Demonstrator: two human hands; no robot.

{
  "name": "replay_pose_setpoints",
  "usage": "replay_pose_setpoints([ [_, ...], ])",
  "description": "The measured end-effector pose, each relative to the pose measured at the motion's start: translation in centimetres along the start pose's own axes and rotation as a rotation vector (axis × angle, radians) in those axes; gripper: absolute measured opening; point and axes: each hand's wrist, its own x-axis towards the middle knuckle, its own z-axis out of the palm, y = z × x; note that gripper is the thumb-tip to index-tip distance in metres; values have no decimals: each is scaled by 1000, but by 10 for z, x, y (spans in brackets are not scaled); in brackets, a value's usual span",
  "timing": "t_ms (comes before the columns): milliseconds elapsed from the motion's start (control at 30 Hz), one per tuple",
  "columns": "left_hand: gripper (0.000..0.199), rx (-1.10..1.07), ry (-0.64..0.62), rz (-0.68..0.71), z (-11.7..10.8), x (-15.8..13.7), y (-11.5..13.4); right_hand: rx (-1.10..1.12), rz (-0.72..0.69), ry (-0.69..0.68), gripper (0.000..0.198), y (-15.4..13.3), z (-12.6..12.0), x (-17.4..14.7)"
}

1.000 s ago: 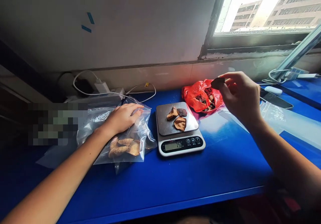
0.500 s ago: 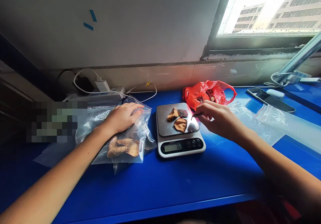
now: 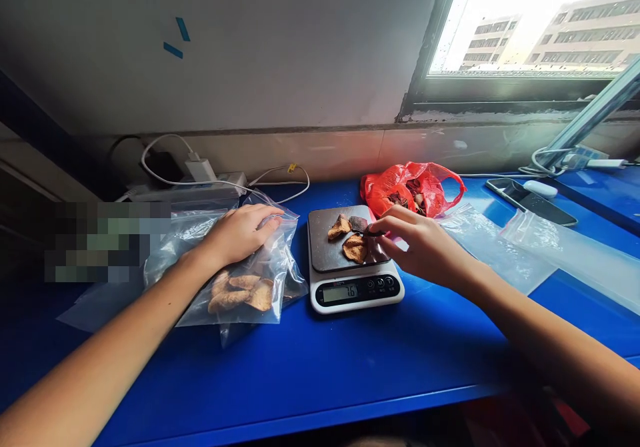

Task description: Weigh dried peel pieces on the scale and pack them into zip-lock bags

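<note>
A white digital kitchen scale (image 3: 355,291) stands mid-table, its display reading 7.6. On its metal plate lie tan dried slices (image 3: 355,249) and one dark dried piece (image 3: 358,223). My right hand (image 3: 417,240) pinches a thin dark dried slice (image 3: 374,233) over the plate's right side; whether that slice touches the plate I cannot tell. My left hand (image 3: 243,233) lies flat, fingers stretched out, on a clear zip bag (image 3: 200,307). Several tan dried slices (image 3: 245,290) show through its plastic. Behind the scale sits a red plastic bag (image 3: 435,183) with dark dried pieces inside.
Clear zip bags (image 3: 565,247) lie flat at the right, near a phone (image 3: 533,201) and a white case (image 3: 540,189). A power strip (image 3: 227,183) and white cables run along the wall. The blue table's front edge (image 3: 320,417) is close to me.
My right hand has moved left with the dark slice, from beside the plate to over it. My left hand stays on the bag. The view has shifted slightly.
</note>
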Motion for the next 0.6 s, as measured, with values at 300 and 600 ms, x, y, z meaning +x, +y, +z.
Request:
replay_pose_setpoints([
  [300, 51, -14, 10, 17, -1, -1, 3, -40, -155, -50, 19, -12, -7, 1],
  [600, 51, -16, 4, 2, -1, -1, 3, -284, 302, 378, 20, 55, -80, -17],
])
